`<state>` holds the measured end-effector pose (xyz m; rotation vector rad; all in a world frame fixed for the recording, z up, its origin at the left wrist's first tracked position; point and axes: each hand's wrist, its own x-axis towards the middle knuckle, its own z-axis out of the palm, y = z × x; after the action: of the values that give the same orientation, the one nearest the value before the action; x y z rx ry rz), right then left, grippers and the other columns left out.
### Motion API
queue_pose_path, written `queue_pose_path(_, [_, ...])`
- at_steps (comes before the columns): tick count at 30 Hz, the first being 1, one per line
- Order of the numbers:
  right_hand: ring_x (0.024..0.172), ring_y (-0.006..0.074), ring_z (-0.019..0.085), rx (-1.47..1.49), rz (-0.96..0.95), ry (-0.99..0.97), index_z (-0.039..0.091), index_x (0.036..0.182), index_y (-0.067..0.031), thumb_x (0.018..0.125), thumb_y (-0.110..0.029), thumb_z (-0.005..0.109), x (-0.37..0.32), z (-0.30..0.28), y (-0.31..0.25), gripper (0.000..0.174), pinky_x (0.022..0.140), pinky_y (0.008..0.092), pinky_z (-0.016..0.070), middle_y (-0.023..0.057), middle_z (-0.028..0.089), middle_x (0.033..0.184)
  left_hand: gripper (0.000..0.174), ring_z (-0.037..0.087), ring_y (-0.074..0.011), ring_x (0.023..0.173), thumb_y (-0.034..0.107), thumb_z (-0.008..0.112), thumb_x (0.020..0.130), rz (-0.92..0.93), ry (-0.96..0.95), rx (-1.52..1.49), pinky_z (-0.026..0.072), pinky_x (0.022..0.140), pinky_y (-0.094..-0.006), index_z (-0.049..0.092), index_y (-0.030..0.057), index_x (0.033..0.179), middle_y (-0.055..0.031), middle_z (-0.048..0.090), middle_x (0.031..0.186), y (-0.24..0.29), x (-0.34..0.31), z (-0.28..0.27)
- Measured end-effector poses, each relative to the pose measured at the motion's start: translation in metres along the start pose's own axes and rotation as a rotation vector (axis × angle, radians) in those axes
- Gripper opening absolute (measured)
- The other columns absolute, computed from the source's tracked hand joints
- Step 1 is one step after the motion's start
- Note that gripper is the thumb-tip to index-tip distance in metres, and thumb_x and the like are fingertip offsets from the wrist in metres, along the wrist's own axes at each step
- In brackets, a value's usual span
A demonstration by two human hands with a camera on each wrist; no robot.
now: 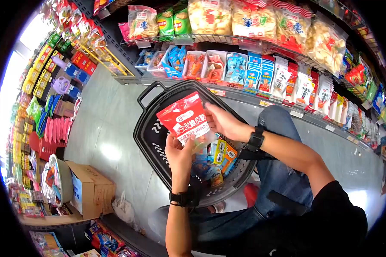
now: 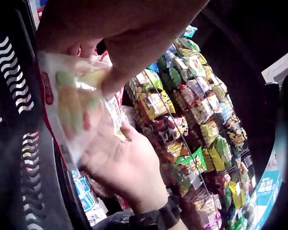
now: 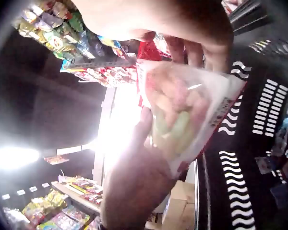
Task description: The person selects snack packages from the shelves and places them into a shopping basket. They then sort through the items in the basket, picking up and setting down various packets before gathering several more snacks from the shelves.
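Both hands hold a red gummy candy bag (image 1: 186, 118) over a black shopping basket (image 1: 140, 132). Its white lettering includes "WORM SHAPED", and the printed front faces the head camera. My left hand (image 1: 179, 154) grips the lower left part, thumb in front. At the right edge, my right hand (image 1: 227, 122) grips the bag, part of its fingers hidden. Through the clear back of the bag (image 3: 182, 105), pale green, orange and pinkish candies show in the right wrist view. Several coloured snack packets (image 1: 223, 152) lie in the basket below.
A shelf ahead carries boxed small snacks (image 1: 195, 64) with large puffed-snack bags (image 1: 210, 17) above. At left stand a cardboard box (image 1: 92, 186) and a pale tub (image 1: 63, 180). The person's jeans-clad knee (image 1: 278, 124) is right of the basket.
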<state>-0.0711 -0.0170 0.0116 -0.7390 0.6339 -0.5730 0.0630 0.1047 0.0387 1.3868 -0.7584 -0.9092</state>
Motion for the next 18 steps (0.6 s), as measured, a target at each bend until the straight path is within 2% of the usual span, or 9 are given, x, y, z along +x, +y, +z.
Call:
queue_pose_path(1, [0.100, 0.0182, 0.061, 0.044, 0.067, -0.125, 0.052, 0.122, -0.0050, 0.098, -0.049, 0.036, -0.006, -0.002, -0.010, 0.052, 0.085, 0.0328, 0.0494, 0.0097, 0.061, 0.117, 0.034, 0.064, -0.0127, 0.078, 0.003, 0.066, 0.084, 0.014, 0.034, 0.018, 0.0525, 0.065, -0.0251, 0.052, -0.0028, 0.115, -0.0102, 0.066, 0.097, 0.002, 0.001, 0.001])
queue_pose_path(3, [0.099, 0.0156, 0.061, -0.183, -0.039, -0.259, 0.051, 0.123, -0.0034, 0.096, -0.043, 0.048, -0.010, 0.001, -0.017, 0.048, 0.085, 0.0316, 0.0489, 0.0081, 0.062, 0.114, 0.032, 0.063, -0.0122, 0.078, 0.005, 0.065, 0.085, 0.051, 0.023, -0.022, 0.0520, 0.066, -0.0253, 0.053, -0.0018, 0.115, -0.0093, 0.066, 0.098, 0.001, 0.002, 0.000])
queue_pose_path(5, [0.098, 0.0124, 0.059, -0.489, -0.173, -0.349, 0.052, 0.122, -0.0020, 0.090, -0.030, 0.062, -0.025, 0.013, -0.027, 0.043, 0.085, 0.0295, 0.0480, 0.0069, 0.062, 0.111, 0.030, 0.063, -0.0122, 0.080, 0.009, 0.064, 0.087, 0.027, -0.014, -0.080, 0.0515, 0.069, -0.0256, 0.054, -0.0012, 0.114, -0.0086, 0.066, 0.099, 0.003, 0.005, 0.000])
queue_pose_path(6, [0.094, 0.0096, 0.057, -0.451, -0.123, -0.281, 0.052, 0.122, -0.0015, 0.086, -0.019, 0.069, -0.024, 0.013, -0.024, 0.044, 0.084, 0.0264, 0.0473, 0.0050, 0.061, 0.111, 0.029, 0.063, -0.0124, 0.081, 0.012, 0.063, 0.089, -0.023, -0.044, -0.117, 0.0514, 0.070, -0.0259, 0.055, -0.0011, 0.113, -0.0084, 0.066, 0.100, 0.003, 0.004, -0.001])
queue_pose_path(7, [0.089, 0.0078, 0.058, -0.481, -0.224, -0.203, 0.055, 0.118, -0.0014, 0.086, -0.020, 0.068, -0.022, 0.015, -0.019, 0.039, 0.078, 0.0243, 0.0482, 0.0032, 0.062, 0.105, 0.029, 0.063, -0.0127, 0.082, 0.016, 0.063, 0.090, -0.080, -0.074, -0.152, 0.0512, 0.072, -0.0261, 0.055, -0.0010, 0.112, -0.0081, 0.065, 0.100, 0.002, 0.003, 0.000])
queue_pose_path(11, [0.072, 0.0044, 0.057, -0.521, -0.176, -0.226, 0.060, 0.108, -0.0015, 0.085, -0.020, 0.070, -0.017, 0.011, -0.017, 0.031, 0.063, 0.0218, 0.0468, -0.0001, 0.064, 0.088, 0.029, 0.063, -0.0130, 0.088, 0.021, 0.054, 0.095, -0.181, -0.076, -0.339, 0.0514, 0.076, -0.0268, 0.057, -0.0017, 0.113, -0.0077, 0.065, 0.105, 0.001, -0.001, 0.004])
queue_pose_path(16, [0.065, 0.0040, 0.054, -0.655, -0.093, -0.210, 0.061, 0.104, -0.0028, 0.085, -0.021, 0.070, -0.031, 0.020, -0.019, 0.028, 0.057, 0.0207, 0.0442, -0.0016, 0.062, 0.079, 0.051, 0.066, -0.0266, 0.090, 0.047, 0.040, 0.097, -0.253, -0.055, -0.529, 0.0538, 0.081, -0.0384, 0.053, 0.0018, 0.118, -0.0136, 0.064, 0.111, -0.018, 0.004, -0.001])
queue_pose_path(17, [0.062, 0.0047, 0.053, -0.654, -0.129, -0.233, 0.061, 0.104, -0.0047, 0.086, -0.019, 0.069, -0.027, 0.018, -0.010, 0.025, 0.055, 0.0217, 0.0437, -0.0017, 0.061, 0.077, 0.046, 0.066, -0.0235, 0.089, 0.042, 0.044, 0.098, -0.258, -0.078, -0.516, 0.0534, 0.081, -0.0352, 0.054, 0.0008, 0.117, -0.0126, 0.065, 0.108, -0.012, 0.002, -0.002])
queue_pose_path(18, [0.060, 0.0049, 0.052, -0.531, -0.201, -0.246, 0.061, 0.103, -0.0057, 0.086, -0.019, 0.068, -0.019, 0.016, 0.010, 0.023, 0.054, 0.0219, 0.0428, -0.0017, 0.061, 0.075, 0.043, 0.065, -0.0206, 0.087, 0.039, 0.045, 0.098, -0.213, -0.021, -0.405, 0.0530, 0.078, -0.0328, 0.055, 0.0004, 0.115, -0.0116, 0.065, 0.106, -0.015, 0.000, -0.004])
